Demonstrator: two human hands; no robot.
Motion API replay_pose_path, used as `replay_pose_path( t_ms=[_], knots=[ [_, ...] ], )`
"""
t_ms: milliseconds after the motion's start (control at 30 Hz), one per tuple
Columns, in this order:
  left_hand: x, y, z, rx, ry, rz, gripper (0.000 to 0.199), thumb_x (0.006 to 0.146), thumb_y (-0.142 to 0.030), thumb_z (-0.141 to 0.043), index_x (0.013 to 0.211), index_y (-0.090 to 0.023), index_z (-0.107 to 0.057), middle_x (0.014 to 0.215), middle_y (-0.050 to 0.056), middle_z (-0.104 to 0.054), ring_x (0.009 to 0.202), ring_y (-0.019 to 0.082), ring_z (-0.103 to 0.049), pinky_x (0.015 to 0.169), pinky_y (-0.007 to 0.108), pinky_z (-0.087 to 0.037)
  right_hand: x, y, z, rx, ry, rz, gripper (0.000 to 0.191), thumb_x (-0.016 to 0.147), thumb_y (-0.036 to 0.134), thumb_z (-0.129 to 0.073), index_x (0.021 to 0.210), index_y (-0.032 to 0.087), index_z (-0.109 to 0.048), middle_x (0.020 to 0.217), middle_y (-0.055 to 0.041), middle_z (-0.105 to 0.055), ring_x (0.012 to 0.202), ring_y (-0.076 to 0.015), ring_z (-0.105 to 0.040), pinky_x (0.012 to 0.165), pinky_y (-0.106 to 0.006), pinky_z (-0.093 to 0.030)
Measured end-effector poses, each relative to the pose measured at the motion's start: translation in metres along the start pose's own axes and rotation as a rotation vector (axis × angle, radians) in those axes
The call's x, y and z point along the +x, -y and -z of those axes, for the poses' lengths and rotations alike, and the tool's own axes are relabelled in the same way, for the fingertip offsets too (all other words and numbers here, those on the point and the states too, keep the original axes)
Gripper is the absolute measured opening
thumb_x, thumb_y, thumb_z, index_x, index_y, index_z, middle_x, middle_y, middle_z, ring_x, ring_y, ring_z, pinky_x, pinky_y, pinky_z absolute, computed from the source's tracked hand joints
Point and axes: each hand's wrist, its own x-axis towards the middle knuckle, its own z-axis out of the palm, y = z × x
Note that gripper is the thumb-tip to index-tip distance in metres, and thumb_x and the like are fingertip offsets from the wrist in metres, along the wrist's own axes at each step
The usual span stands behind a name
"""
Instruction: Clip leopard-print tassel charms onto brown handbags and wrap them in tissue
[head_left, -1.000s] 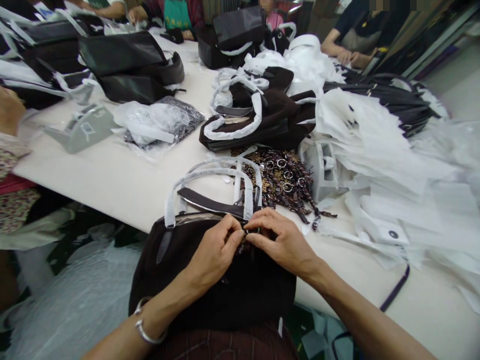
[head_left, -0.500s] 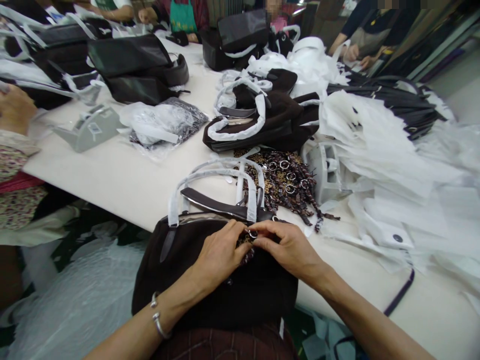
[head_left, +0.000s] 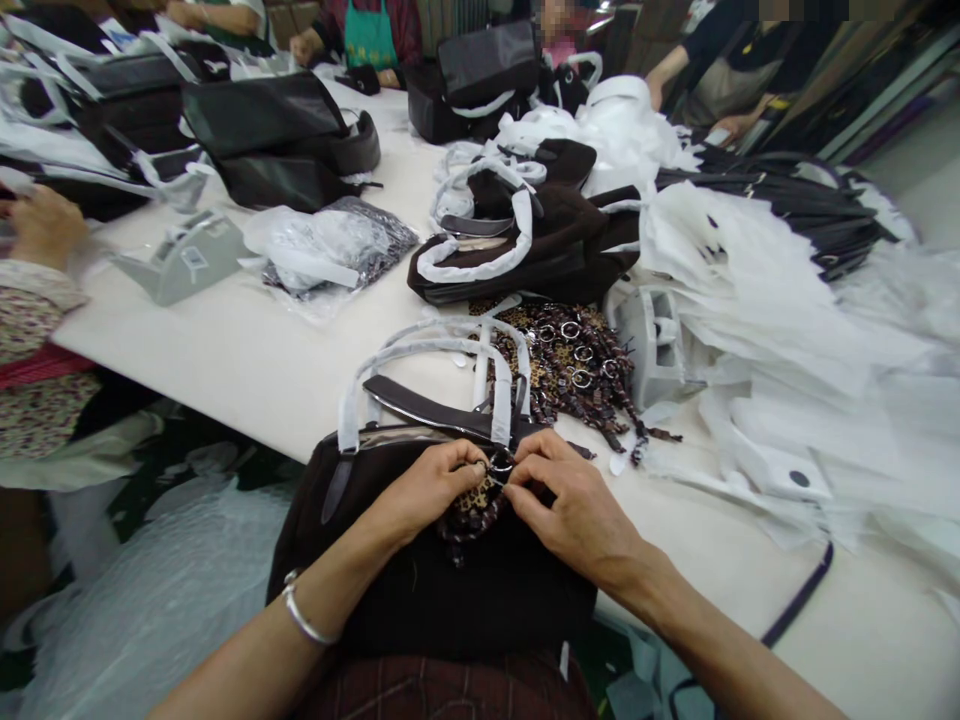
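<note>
Charm (head_left: 471,512) shows more fully against the bag (head_left: 352,575) than before. Left hand (head_left: 427,492) pinches it; right hand (head_left: 574,500), fingertips slightly parted, meets its ring (head_left: 501,464), pinch unclear.

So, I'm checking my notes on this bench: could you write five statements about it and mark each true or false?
1. The left hand and right hand are both at a patterned charm. True.
2. A bracelet circles the right wrist. False: the bracelet is on the left wrist.
3. The dark bag under the hands has handles wrapped in white. True.
4. The charm pile lies on the floor. False: the charm pile is on the table.
5. A grey dispenser is left of that pile. True.
</note>
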Motion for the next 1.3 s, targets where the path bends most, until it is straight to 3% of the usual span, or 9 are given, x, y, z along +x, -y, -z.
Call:
replay_pose_path(
  t_ms=[233,1300],
  knots=[
    [0.003,0.002,0.003,-0.238,0.099,0.098,0.03,0.076,-0.041,-0.067,0.081,-0.015,-0.053,0.067,-0.005,-0.045,0.058,0.008,-0.037,0.054,0.021,-0.028,-0.001,0.003,-0.009,0.011,-0.113,0.013,0.013,0.081,0.008,-0.059,0.074,0.02,-0.06,0.102,-0.0076,-0.058,0.095,-0.0198,-0.058,0.082,-0.034,-0.047],
    [0.004,0.009,0.002,-0.269,0.109,0.044,0.035,0.075,-0.041,-0.071,0.085,-0.013,-0.054,0.07,-0.004,-0.049,0.061,0.008,-0.041,0.059,0.022,-0.032,0.002,0.001,-0.017,-0.062,-0.162,0.013,0.015,0.078,0.006,-0.057,0.07,0.018,-0.058,0.098,-0.0073,-0.06,0.09,-0.0194,-0.059,0.079,-0.033,-0.047]
  ],
)
